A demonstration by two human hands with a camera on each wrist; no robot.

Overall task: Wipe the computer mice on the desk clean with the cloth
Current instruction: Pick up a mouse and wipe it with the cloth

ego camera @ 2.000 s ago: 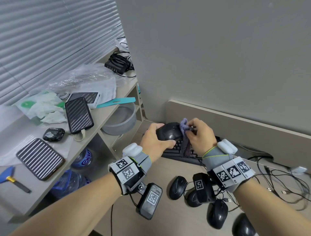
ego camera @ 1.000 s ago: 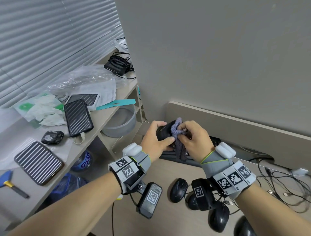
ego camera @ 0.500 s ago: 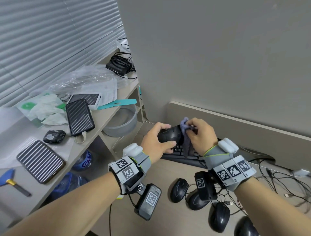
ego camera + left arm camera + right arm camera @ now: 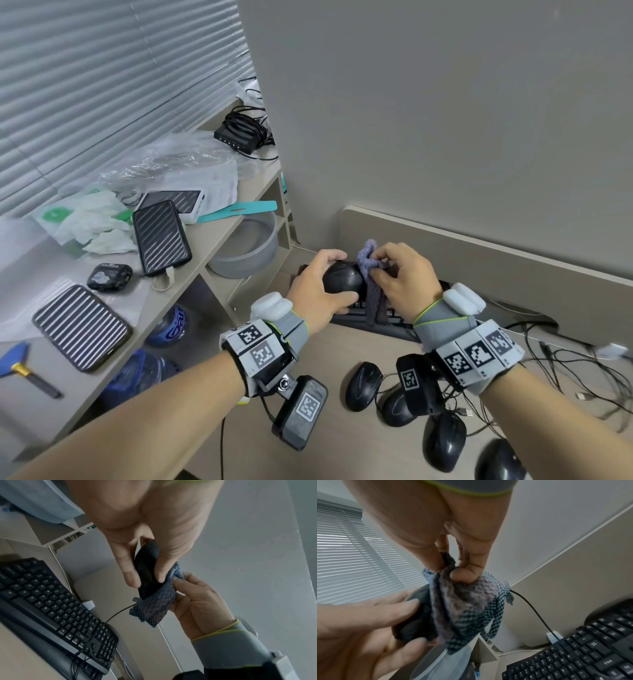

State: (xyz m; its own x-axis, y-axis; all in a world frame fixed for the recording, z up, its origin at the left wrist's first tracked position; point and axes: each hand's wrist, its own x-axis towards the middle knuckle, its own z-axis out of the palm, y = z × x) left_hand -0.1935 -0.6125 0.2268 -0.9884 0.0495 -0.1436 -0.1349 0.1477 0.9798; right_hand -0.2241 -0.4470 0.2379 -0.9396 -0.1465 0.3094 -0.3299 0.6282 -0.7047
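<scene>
Above the desk (image 4: 342, 455), toward one o'clock of the head view, both hands work over the black keyboard (image 4: 363, 313), a flat slab of matte keys. Next in size, the left hand (image 4: 317, 291) curls round a black mouse (image 4: 342, 279), thumb at six o'clock of its shell and fingers over twelve. That mouse is a smooth, domed hard-plastic shell, probably light and stiff but a bit slick, so gripping its narrow flanks looks the surest hold; its thin cable (image 4: 118, 613) trails down to the keys. At three o'clock of it, the right hand (image 4: 404, 281) pinches a bunched cloth (image 4: 371, 270) against the shell. Soft, limp and knitted in a grey-lilac zigzag with a netted edge, the cloth should mould easily to curves. Four more dark mice (image 4: 363, 385) lie near five o'clock, among tangled wires.
</scene>
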